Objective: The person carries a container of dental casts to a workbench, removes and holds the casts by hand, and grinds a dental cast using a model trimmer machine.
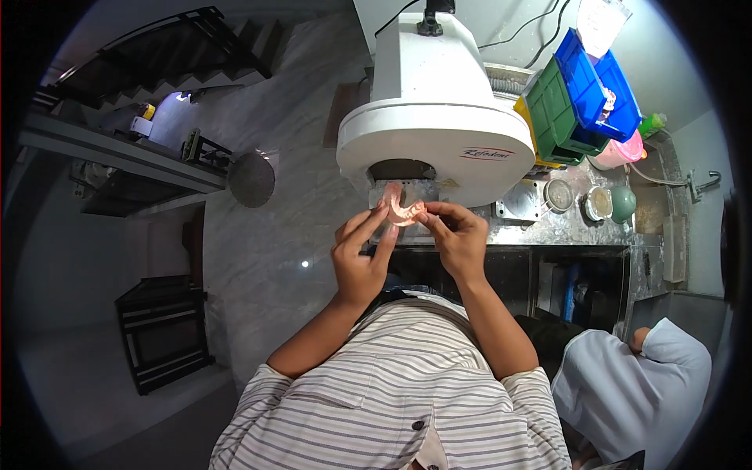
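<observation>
A pink, U-shaped dental model (404,212) is held up in front of the white machine's opening. My left hand (362,249) pinches its left side between thumb and fingers. At the model's right end, my right hand (456,234) grips it with thumb and index finger. Behind it is the white machine (439,129) with a dark opening (401,170) low in its front. Whether the model touches the machine, I cannot tell.
Right of the machine stand stacked green (554,108) and blue (601,86) bins. A metal worktop holds round containers (558,195), a green ball-like object (623,203) and a pink tub (619,152). A tap (699,185) is farther right. A person in a light garment (627,384) is close on my right.
</observation>
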`<state>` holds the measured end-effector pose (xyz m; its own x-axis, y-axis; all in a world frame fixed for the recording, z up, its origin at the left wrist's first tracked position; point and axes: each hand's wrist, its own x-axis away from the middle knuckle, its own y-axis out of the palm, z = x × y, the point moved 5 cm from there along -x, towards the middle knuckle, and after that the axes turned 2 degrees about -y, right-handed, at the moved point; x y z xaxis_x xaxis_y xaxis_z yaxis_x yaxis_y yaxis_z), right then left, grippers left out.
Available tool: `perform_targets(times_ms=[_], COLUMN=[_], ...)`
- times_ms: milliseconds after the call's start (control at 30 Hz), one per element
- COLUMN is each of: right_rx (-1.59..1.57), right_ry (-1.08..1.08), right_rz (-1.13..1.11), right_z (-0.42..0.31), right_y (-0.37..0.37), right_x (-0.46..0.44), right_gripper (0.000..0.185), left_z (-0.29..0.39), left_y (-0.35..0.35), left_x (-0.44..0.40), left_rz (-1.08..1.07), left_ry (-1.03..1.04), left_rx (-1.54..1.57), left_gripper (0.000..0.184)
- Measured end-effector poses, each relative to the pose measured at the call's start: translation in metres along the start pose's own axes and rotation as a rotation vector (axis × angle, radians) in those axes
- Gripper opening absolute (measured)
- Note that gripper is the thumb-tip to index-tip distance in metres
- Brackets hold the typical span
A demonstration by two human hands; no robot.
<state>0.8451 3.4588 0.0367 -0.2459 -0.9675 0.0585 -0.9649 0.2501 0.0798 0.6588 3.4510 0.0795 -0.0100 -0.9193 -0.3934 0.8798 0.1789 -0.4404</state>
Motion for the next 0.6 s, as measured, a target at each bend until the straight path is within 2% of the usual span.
perform_targets(times_ms=[67, 133, 200, 267, 367, 433, 600], right_rx=[0.011, 0.211, 0.282, 0.354, 0.389, 0.518, 0.540], right_ry=[0.001, -0.048, -0.092, -0.132, -0.248, -0.314, -0.312], right_rz=[0.010, 0.049, 0.053, 0.057, 0.035, 0.023, 0.061], right_z=[0.029, 0.029, 0.019, 0.015, 0.008, 0.005, 0.009], right_y=[0.002, 0.002, 0.004, 0.006, 0.009, 0.011, 0.013], right_x=[-0.014, -0.021, -0.027, -0.028, -0.031, -0.028, -0.027], right_gripper=[0.015, 0.014, 0.015, 0.015, 0.020, 0.026, 0.034], left_z=[-0.047, -0.062, -0.066, -0.053, -0.055, -0.056, -0.056], left_y=[0.023, 0.035, 0.042, 0.039, 0.043, 0.044, 0.046], left_x=[0.002, 0.000, -0.005, -0.009, -0.012, -0.013, -0.012], left_rz=[-0.037, -0.009, 0.015, 0.103, 0.158, 0.168, 0.174], left_ry=[-0.175, -0.191, -0.208, -0.005, 0.025, 0.031, 0.047], left_rx=[0.070, 0.087, 0.106, -0.186, -0.205, -0.220, -0.283], left_gripper=[0.029, 0.028, 0.027, 0.030, 0.035, 0.035, 0.031])
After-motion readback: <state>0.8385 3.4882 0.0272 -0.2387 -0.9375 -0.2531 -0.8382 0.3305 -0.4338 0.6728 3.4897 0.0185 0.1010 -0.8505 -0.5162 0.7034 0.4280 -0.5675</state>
